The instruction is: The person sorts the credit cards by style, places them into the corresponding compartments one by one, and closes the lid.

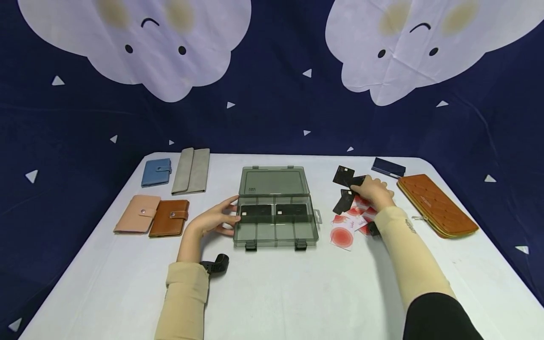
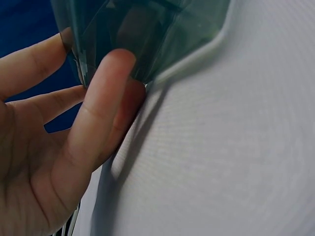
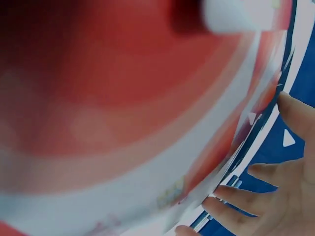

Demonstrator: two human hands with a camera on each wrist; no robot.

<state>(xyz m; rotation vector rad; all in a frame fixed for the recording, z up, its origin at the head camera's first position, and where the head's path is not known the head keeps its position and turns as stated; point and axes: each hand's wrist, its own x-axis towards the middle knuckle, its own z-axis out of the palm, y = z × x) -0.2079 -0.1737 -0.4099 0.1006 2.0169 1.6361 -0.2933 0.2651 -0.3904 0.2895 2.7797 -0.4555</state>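
My left hand rests its spread fingers against the left side of a translucent green compartment box, its lid tipped back. In the left wrist view the thumb lies straight along the box wall. Two black cards lie in the rear compartments. At the right, my right hand reaches over loose cards, fingertips on a black card. In the right wrist view its fingers are spread and fairly straight. Red-and-white cards lie beneath and beside it, partly hidden by the hand.
A blue wallet, grey wallet, pink wallet and brown wallet lie at the left. A brown zip purse and dark blue card holder lie at the right. Dark cloud-patterned cloth hangs behind the white table.
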